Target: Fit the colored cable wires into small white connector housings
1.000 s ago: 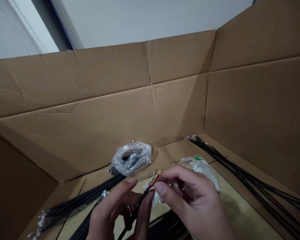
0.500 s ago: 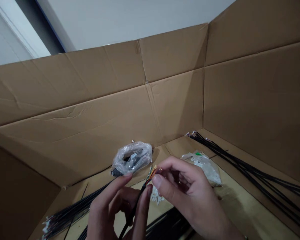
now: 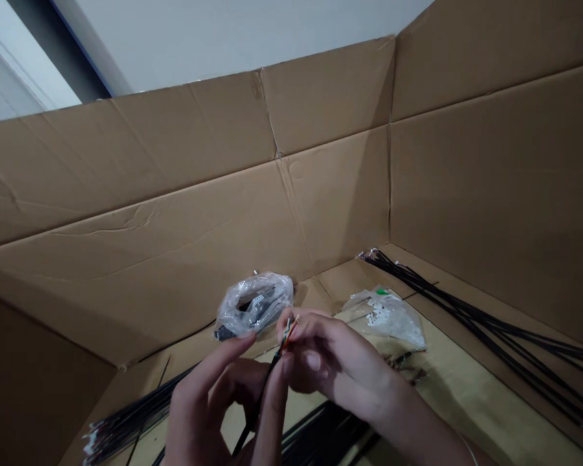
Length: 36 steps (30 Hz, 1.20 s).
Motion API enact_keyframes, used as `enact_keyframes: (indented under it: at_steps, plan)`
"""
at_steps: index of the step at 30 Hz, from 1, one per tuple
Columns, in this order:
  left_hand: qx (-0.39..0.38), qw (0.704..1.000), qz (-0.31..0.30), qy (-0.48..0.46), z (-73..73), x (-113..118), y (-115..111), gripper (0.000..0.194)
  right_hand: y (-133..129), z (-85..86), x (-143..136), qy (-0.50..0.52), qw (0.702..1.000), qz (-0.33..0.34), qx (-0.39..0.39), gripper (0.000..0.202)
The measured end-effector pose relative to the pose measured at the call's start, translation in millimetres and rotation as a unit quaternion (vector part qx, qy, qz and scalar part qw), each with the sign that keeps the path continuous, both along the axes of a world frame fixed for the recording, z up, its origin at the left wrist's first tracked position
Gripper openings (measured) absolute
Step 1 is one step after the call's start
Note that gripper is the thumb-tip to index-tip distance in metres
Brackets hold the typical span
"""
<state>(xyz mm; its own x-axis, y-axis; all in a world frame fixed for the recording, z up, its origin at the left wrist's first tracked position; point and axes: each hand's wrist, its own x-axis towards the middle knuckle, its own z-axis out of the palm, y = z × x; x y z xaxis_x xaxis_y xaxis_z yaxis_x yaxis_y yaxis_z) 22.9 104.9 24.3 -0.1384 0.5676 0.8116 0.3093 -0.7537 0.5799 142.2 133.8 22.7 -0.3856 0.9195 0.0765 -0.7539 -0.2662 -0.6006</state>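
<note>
A black cable point(image 3: 245, 435) runs up through my left hand point(image 3: 214, 404), gripped between thumb and fingers near its stripped end. Thin coloured wires point(image 3: 286, 336), green, white and orange among them, fan out of the sheath and point upward. My right hand point(image 3: 333, 353) is closed at these wires, its index finger behind them and its thumb bent inward. Some of the wires are hidden by its fingers. Below both hands lies a bundle of black cables point(image 3: 320, 437), partly covered by my right forearm.
Cardboard walls point(image 3: 199, 226) rise behind and at both sides. An open clear plastic bag point(image 3: 252, 304) with dark contents stands at the back; another bag point(image 3: 393, 320) holds small white pieces. More black cables lie at left point(image 3: 131, 414) and at right point(image 3: 457, 310).
My right hand has shifted left and turned, its index finger now behind the wires and its thumb drawn back from them. The left hand keeps its grip on the cable. The view shifts slightly.
</note>
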Motion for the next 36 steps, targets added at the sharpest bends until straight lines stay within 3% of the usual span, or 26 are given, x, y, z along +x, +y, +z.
enact_keyframes:
  at_steps: [3,5,9,14,17,19,25,28,31,36]
  plan:
    - [0.0,1.0,-0.021,-0.014,1.5,-3,2,0.042,1,-2.8,-6,0.006,1.0,0.03,-0.007,0.017]
    - [-0.003,0.999,-0.033,-0.021,2.3,-5,3,0.042,-4,-3.0,-7,0.009,1.0,0.009,-0.005,0.018]
    - [-0.024,0.999,-0.009,-0.025,3.6,-7,2,0.039,-17,-0.8,-2,-0.01,0.983,-0.175,0.057,0.019]
    - [-0.034,0.999,0.001,-0.033,3.7,-4,-2,0.042,-37,2.6,5,-0.148,0.884,-0.383,0.222,0.009]
    - [-0.029,0.999,0.0,-0.044,2.8,-3,-3,0.045,-47,6.1,4,-0.255,0.808,-0.458,0.27,0.014]
    - [-0.03,0.998,-0.007,-0.046,1.7,-5,-2,0.045,-49,8.6,3,-0.296,0.78,-0.478,0.273,0.014]
    - [0.029,0.997,-0.05,0.058,-5.5,-29,9,0.054,-46,12.0,0,-0.333,0.781,-0.46,0.26,0.009]
    - [0.013,0.991,-0.074,0.109,-7.1,-32,10,0.055,-43,11.7,0,-0.341,0.781,-0.459,0.251,0.008]
    - [-0.022,0.999,-0.01,0.024,-5.6,-21,4,0.047,-43,10.9,1,-0.345,0.788,-0.45,0.239,0.009]
    - [-0.052,0.998,-0.017,-0.03,0.4,-5,-3,0.039,-43,10.2,2,-0.341,0.813,-0.416,0.223,0.009]
